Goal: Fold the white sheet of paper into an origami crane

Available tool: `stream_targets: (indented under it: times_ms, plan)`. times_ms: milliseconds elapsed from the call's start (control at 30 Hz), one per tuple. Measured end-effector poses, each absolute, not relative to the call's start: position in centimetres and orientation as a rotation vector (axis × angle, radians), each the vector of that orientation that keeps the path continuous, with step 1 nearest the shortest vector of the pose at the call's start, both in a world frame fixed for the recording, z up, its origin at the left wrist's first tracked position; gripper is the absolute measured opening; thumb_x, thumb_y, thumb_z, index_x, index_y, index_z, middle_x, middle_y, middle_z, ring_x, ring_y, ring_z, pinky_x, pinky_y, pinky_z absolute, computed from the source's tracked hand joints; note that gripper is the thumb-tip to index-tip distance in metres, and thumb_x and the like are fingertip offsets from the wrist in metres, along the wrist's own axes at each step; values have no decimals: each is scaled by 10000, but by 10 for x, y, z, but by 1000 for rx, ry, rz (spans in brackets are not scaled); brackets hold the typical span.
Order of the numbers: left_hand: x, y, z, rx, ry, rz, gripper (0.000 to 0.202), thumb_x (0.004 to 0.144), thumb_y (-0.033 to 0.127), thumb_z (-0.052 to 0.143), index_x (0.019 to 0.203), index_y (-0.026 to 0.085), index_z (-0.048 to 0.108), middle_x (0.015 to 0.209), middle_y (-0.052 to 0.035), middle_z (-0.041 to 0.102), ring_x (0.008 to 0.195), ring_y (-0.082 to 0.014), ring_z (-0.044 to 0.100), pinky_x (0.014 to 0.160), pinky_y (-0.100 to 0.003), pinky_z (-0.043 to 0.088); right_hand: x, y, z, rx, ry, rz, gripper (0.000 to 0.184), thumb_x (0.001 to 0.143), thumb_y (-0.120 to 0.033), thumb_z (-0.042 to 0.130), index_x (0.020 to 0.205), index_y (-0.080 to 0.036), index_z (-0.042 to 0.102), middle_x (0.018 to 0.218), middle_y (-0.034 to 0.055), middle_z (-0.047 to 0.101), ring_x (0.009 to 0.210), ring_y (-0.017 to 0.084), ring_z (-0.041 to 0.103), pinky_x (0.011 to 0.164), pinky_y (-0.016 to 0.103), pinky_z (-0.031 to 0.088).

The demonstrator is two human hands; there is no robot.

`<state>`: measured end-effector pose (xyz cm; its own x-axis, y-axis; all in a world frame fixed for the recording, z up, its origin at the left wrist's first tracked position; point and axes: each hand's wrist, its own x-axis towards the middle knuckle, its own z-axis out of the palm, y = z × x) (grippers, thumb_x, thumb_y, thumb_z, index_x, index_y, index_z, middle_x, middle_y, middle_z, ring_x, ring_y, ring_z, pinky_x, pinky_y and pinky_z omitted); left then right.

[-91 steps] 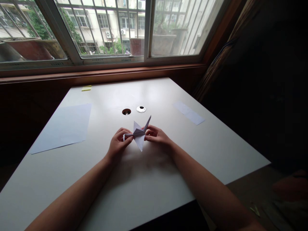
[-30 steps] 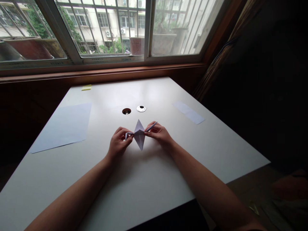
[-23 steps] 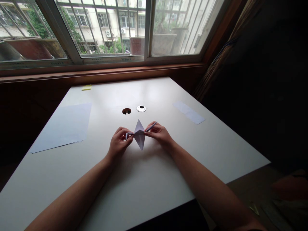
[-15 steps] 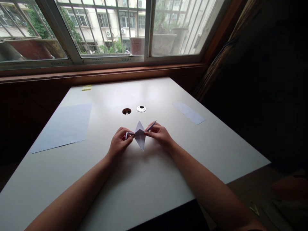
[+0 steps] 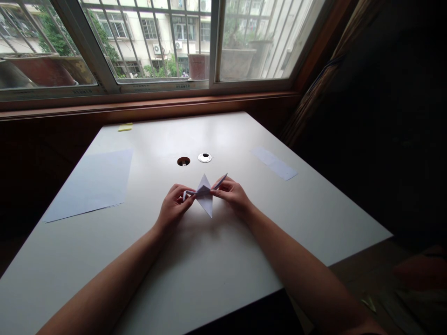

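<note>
A white folded paper crane (image 5: 205,196) is held just above the white table (image 5: 216,260) between both my hands. My left hand (image 5: 173,206) pinches the thin point that sticks out to the left. My right hand (image 5: 232,193) pinches the narrow point that rises to the right. Two flat wings spread between the hands, one pointing up and away, one pointing down toward me. Both hands have their fingers closed on the paper.
A stack of white sheets (image 5: 91,184) lies at the left. A paper strip (image 5: 274,163) lies at the right. A cable hole (image 5: 183,161) and its loose cap (image 5: 204,157) sit beyond the hands. A yellow note (image 5: 125,127) lies near the window sill.
The right-hand point has dropped from steeply upright to a lower slant over three seconds. In the last second the near wing swung slightly right. Both hands stay in place.
</note>
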<state>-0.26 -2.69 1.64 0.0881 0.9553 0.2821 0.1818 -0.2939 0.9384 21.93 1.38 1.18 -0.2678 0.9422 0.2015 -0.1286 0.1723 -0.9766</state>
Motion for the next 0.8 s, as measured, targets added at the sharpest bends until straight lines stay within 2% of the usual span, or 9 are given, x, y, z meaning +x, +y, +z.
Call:
stream_targets:
  times_ms: [400,633,800]
  plan:
    - [-2,-29,17,1554,1152,1289,204,844,342,712,1010,225,695,1049,-41,538,784,-121,564,669,-244,496,220,15,7,-864,-1425,1232,275,706,-450,838,806,-203,775,978,52,578,849,189,601,787,343,515]
    - [-2,-28,10,1431,1173,1318,327,820,313,721,1117,245,601,1082,-40,586,809,-126,575,694,-248,495,223,18,1,-964,-1402,1089,236,743,-434,814,837,-220,780,957,42,572,818,176,567,735,319,486]
    - [-6,-28,6,1397,1217,1311,285,856,322,694,1113,241,601,1084,-40,606,855,-137,564,742,-258,476,225,21,-5,-1003,-1380,1050,217,757,-409,814,851,-216,783,963,40,574,780,163,553,725,322,466]
